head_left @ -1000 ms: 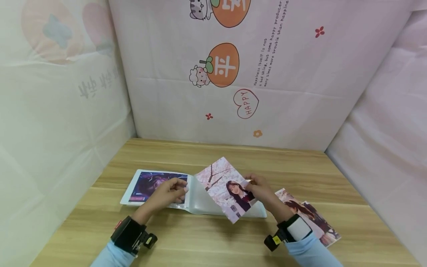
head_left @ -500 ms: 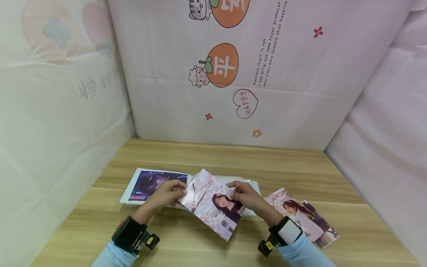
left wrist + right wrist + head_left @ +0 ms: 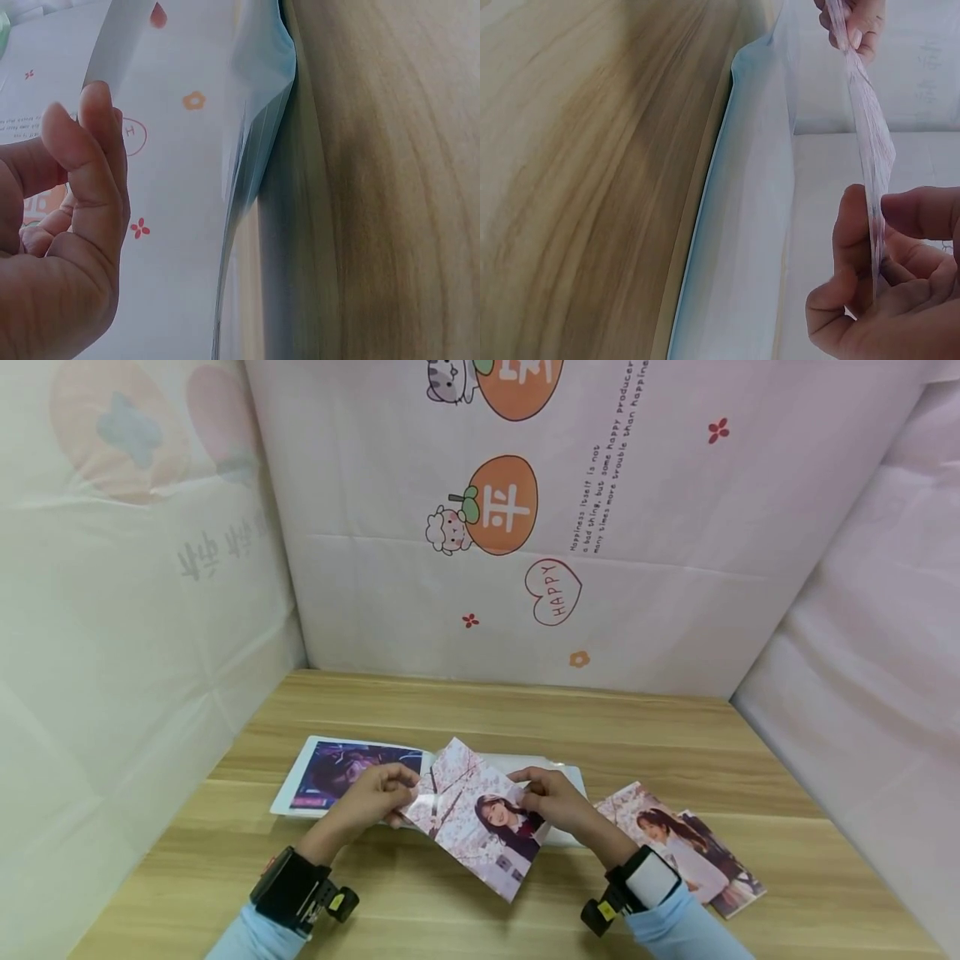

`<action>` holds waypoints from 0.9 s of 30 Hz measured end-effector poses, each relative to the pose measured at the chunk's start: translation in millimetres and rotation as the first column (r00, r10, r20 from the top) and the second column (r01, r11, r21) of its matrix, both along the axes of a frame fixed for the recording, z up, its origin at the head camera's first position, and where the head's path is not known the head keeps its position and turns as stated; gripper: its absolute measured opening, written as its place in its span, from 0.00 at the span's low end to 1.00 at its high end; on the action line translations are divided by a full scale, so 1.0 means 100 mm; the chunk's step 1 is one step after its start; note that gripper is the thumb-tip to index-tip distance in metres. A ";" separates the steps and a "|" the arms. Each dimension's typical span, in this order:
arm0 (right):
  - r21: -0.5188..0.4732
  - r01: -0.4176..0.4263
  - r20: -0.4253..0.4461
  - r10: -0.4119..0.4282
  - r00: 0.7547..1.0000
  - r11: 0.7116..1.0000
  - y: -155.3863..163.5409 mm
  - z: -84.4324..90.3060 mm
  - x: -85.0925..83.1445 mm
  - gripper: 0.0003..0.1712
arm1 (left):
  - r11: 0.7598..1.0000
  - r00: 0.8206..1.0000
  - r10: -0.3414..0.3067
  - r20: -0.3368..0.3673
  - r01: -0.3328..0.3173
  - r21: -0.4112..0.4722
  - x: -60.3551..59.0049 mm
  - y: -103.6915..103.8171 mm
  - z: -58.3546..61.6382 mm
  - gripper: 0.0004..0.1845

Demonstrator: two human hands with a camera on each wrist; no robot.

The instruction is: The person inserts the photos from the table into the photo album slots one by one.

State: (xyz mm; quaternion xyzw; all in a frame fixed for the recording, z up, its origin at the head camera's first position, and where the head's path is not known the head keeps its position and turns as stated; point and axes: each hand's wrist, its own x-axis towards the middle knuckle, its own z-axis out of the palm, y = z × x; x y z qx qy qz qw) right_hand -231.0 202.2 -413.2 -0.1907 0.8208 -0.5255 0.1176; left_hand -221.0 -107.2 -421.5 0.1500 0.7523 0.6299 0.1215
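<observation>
A glossy photo (image 3: 465, 814) of a long-haired person among pink blossoms hangs tilted above an open photo album (image 3: 288, 797). My left hand (image 3: 367, 797) pinches its left corner, and my right hand (image 3: 558, 802) pinches its right edge. The right wrist view shows the photo (image 3: 874, 139) nearly edge-on, between the thumb and fingers of the right hand (image 3: 900, 277). A dark purple picture (image 3: 341, 770) fills the album's left page. The right page, with translucent sleeves, is partly hidden behind the photo and right hand.
More photos (image 3: 686, 852) lie overlapped on the wooden table (image 3: 450, 935), right of the album and partly behind the right forearm. A printed white cloth (image 3: 375, 602) hangs at the back, with pale cloth along both sides.
My right hand has brought the photo left and down toward me, and my left hand has taken its left corner. Over the last half second hardly anything has moved.
</observation>
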 end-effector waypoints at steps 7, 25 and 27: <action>0.060 0.031 -0.134 -0.023 0.991 0.998 0.15 -0.04 -0.04 0.20 | 0.999 0.999 0.048 -0.021 -0.049 -0.022 0.01 -0.07 -0.01 0.12; 0.441 0.098 -0.287 0.037 0.957 0.892 0.50 -0.25 0.01 0.28 | 0.995 0.995 0.086 -0.043 -0.088 -0.037 0.00 -0.23 -0.10 0.13; 0.456 0.088 -0.277 0.047 0.960 0.886 0.50 -0.26 0.01 0.27 | 0.995 0.995 0.090 -0.040 -0.092 -0.036 0.00 -0.24 -0.10 0.13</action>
